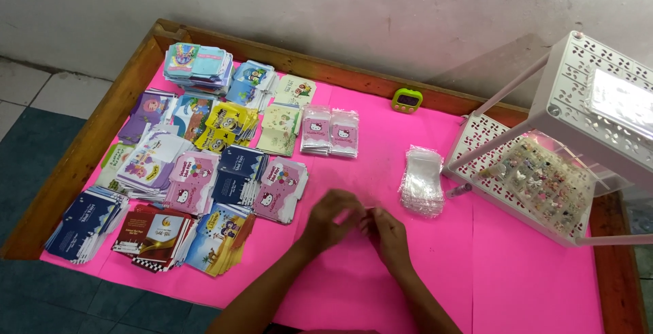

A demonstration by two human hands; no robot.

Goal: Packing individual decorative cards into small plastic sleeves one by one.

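My left hand point(331, 217) and my right hand point(388, 232) meet over the pink table cover point(517, 279), fingertips pinched together on something small and clear that I cannot make out. A stack of small clear plastic bags point(422, 181) lies just beyond my right hand. Many piles of small colourful printed envelopes point(197, 184) cover the left half of the table. Two packs of pink cartoon-cat packets point(330, 131) lie beyond my hands.
A white perforated plastic rack point(585, 96) stands at the right, its lower shelf holding a sheet of small trinkets point(544, 181). A small green timer point(407, 100) sits by the wooden rim point(88, 143). A grey wall rises behind.
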